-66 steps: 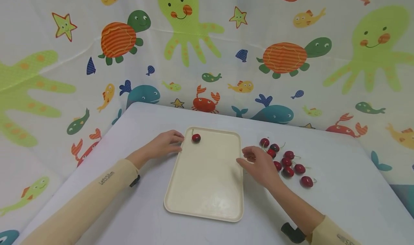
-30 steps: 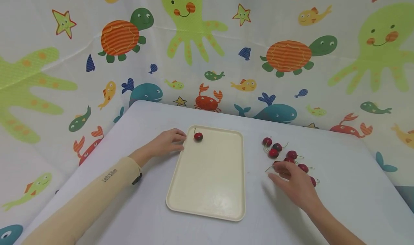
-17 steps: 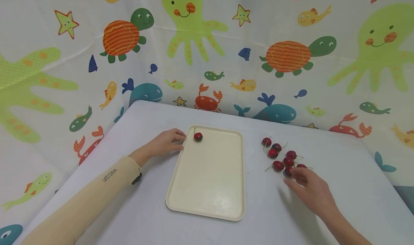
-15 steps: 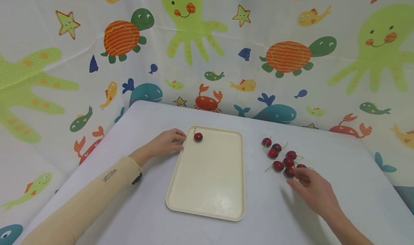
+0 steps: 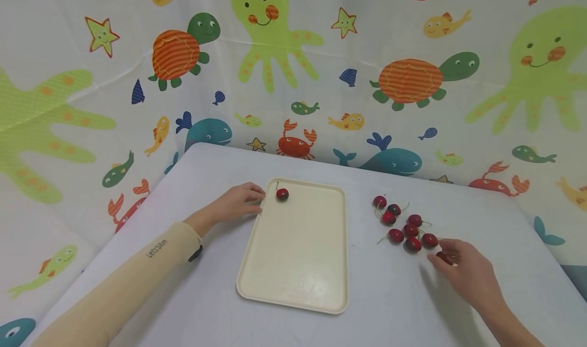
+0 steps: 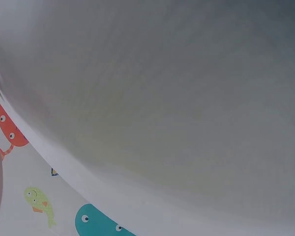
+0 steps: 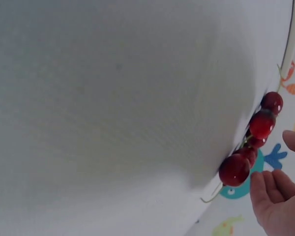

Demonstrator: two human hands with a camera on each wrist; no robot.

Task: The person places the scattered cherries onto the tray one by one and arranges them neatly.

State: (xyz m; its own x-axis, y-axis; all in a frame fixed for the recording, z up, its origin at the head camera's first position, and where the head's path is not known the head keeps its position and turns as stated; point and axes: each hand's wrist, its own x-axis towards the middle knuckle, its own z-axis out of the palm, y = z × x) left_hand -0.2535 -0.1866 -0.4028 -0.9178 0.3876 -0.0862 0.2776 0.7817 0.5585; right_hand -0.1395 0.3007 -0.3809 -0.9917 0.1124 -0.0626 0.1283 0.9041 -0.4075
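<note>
Deep red and darker on their shaded sides, the cherries (image 5: 410,230) lie loosely clustered to the right of your tray, some touching. They look round, smooth and glossy, with small bright highlights and thin, greenish stems.

One more, the lone cherry (image 5: 282,194), sits inside the tray (image 5: 293,255) near its far left corner, stem pointing away from you. That tray is cream, shallow and rectangular, with rounded corners, a low raised rim and a soft sheen.

Your right hand (image 5: 472,271) is at the nearest cherry (image 5: 443,258) — thumb and fingers parted about it, without a clear pinch. Your left hand (image 5: 236,203) is relaxed, fingers slightly spread at the tray's left rim; whether they touch it, you can't quite tell.

Beneath lies a matte white table (image 5: 504,224); behind hangs lightly creased cloth (image 5: 316,5), printed with sea animals.
</note>
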